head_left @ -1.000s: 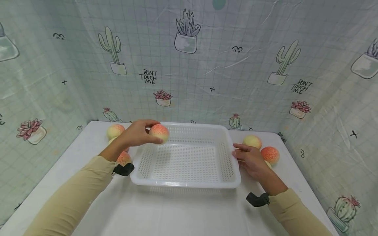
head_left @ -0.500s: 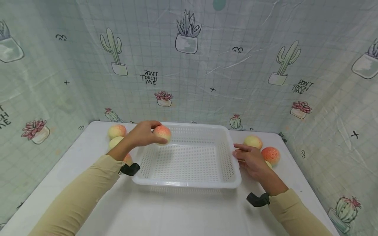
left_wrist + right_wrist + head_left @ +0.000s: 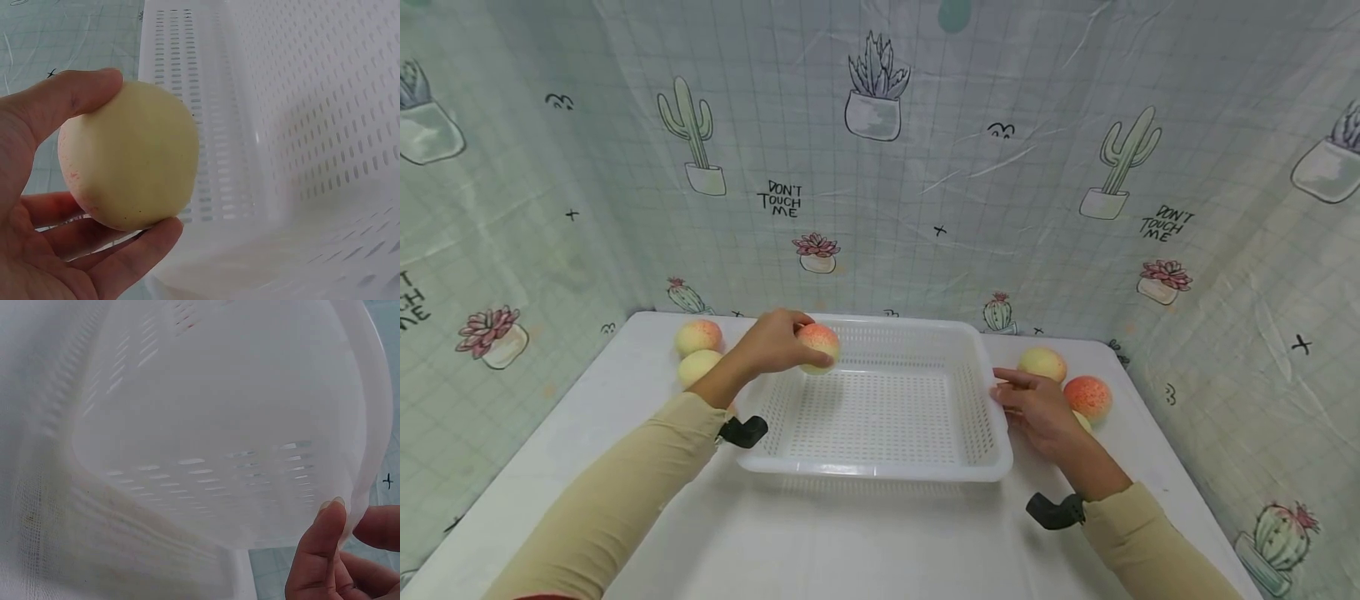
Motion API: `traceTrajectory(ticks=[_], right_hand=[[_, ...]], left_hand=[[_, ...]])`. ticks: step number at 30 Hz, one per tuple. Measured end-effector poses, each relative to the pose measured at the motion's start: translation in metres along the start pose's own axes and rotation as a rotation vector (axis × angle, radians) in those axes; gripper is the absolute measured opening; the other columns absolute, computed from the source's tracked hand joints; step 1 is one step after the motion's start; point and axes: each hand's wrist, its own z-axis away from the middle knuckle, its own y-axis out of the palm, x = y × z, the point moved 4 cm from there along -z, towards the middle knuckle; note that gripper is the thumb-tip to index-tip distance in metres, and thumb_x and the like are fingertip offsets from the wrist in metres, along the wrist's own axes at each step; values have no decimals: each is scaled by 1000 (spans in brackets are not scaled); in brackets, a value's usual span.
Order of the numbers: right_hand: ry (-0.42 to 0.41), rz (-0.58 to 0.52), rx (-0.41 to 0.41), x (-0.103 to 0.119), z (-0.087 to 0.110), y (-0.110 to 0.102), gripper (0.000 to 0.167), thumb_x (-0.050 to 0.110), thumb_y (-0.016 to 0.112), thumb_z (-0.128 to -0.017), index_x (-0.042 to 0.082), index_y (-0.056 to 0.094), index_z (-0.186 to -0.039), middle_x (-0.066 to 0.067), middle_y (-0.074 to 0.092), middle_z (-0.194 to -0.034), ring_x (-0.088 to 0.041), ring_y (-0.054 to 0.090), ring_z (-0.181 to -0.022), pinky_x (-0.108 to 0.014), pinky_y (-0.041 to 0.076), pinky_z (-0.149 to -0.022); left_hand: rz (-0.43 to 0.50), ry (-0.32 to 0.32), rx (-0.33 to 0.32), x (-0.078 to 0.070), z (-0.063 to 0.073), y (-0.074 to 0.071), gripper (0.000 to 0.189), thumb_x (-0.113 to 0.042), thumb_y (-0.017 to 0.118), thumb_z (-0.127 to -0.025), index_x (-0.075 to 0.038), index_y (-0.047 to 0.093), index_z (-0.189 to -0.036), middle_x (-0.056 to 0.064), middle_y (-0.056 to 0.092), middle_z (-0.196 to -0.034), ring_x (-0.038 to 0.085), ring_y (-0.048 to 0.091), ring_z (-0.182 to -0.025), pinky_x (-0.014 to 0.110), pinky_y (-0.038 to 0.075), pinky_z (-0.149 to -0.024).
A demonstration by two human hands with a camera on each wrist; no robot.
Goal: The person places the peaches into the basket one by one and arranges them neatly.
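Note:
A yellow peach with a red blush point(image 3: 820, 347) is held between the thumb and fingers of my left hand point(image 3: 775, 342), above the left part of a white plastic basket point(image 3: 880, 467). Up close in the left wrist view, the peach point(image 3: 134, 156) shows its pale yellow side, with the perforated basket wall beyond it. At the basket's right side, my right hand point(image 3: 1037, 412) pinches the rim. The right wrist view shows its thumb point(image 3: 319, 550) on one side of the rim and fingers on the other. No fruit shows inside the basket.
Left of the basket lie more peaches, among them a blushed one point(image 3: 697, 336) and a yellow one point(image 3: 698, 364), partly behind the left forearm. A yellow peach point(image 3: 1042, 363) and a redder one point(image 3: 1087, 398) lie beside the right hand. Patterned curtains enclose the white table point(image 3: 880, 542).
My left hand has moved slightly to the right with the peach, further over the basket. The right hand and the basket have stayed in place.

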Motion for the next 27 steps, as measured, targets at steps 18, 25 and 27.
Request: traceTrajectory(ticks=[18,25,27], right_hand=[[-1,-23,31,-2,-1,0,57,16,68,-101,11,49,-155,-1,61,-122,-20,62,-111,-23,58,-91],[-13,-15,30,-2,-2,-1,57,18,68,-102,12,49,-155,-3,60,-129,-21,63,-112,-25,59,-94],[-11,-11,27,-2,-2,-1,57,19,68,-102,13,49,-155,-4,60,-130,-21,64,-113,-26,59,-95]], left_hand=[[65,-87,40,5,-7,11,82,-43,91,-77,-2,61,-141,17,69,-129,28,65,-109,36,58,-88],[50,-94,53,7,-10,14,84,-41,93,-76,-2,60,-143,17,68,-133,29,65,-113,41,57,-95],[47,-96,54,8,-11,15,84,-41,93,-75,-3,60,-143,16,68,-134,29,65,-114,42,57,-96]])
